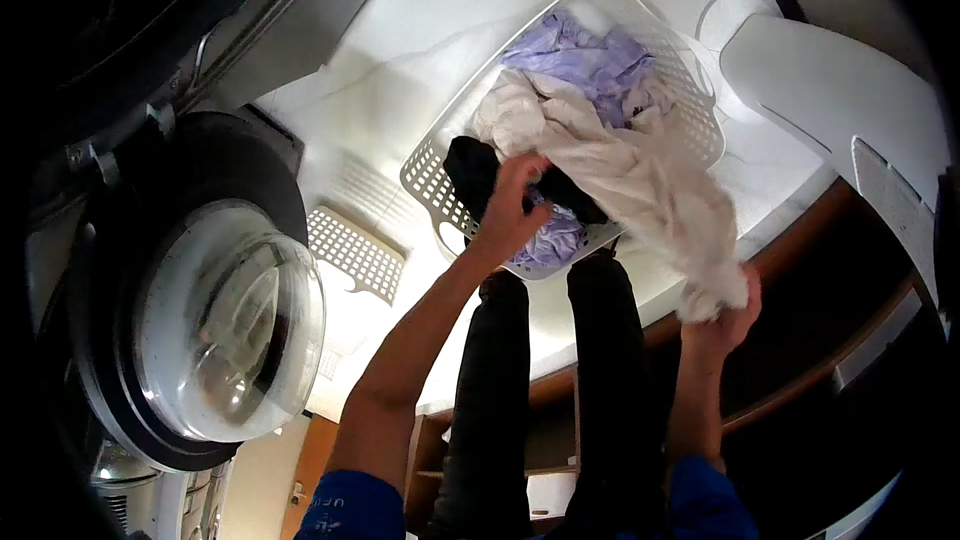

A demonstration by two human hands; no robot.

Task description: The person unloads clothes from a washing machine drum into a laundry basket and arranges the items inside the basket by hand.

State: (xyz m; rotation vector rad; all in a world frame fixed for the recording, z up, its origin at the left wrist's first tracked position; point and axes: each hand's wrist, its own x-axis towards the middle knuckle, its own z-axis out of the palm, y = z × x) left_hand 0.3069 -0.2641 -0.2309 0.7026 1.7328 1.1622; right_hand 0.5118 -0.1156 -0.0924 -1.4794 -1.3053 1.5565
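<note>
A white perforated laundry basket (427,190) stands on the floor in front of my legs, with rumpled clothes inside. My right hand (735,312) is closed on one end of a cream-white cloth (640,175). That cloth stretches from the pile out over the basket's right side; its exact kind is not clear. My left hand (515,208) hovers over the near part of the basket, thumb and fingers curved and apart, nothing visible between them. Beside it are a black garment (470,172) and a lilac cloth (553,240). More lilac fabric (580,55) lies at the far end.
On the left, a front-loading washing machine's round glass door (235,320) stands open, close to my left arm. A white curved object (820,80) is at the right of the basket. Dark wooden furniture (800,240) borders the floor on the right.
</note>
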